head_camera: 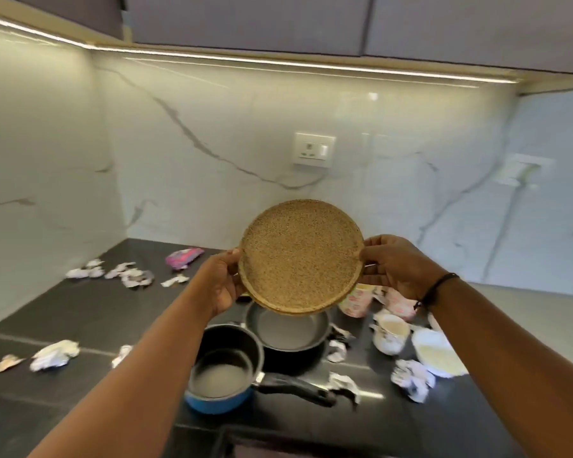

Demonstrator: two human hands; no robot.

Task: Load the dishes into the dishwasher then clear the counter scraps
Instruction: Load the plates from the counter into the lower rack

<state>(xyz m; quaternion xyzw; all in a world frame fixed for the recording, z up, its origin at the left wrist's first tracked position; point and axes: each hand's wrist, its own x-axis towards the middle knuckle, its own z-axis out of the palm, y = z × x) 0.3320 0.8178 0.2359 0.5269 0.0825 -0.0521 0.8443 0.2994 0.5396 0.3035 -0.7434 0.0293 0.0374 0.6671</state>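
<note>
Two hands, left hand [224, 285] and right hand [395, 267], grip opposite rims of the speckled plate [300, 256] (probably stiff, breakable, grainy rather than slippery); edges suit holding.

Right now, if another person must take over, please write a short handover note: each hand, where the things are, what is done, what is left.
Left hand and right hand grip opposite edges of the round speckled tan plate, held up above the black counter.
On the counter: a small pot nested in the blue-bottomed saucepan, the black frying pan, floral mugs, crumpled paper scraps.
Done: nothing visibly loaded; the dishwasher is not in view.
Left: load the plate, pans and mugs, then clear the scraps.
</note>
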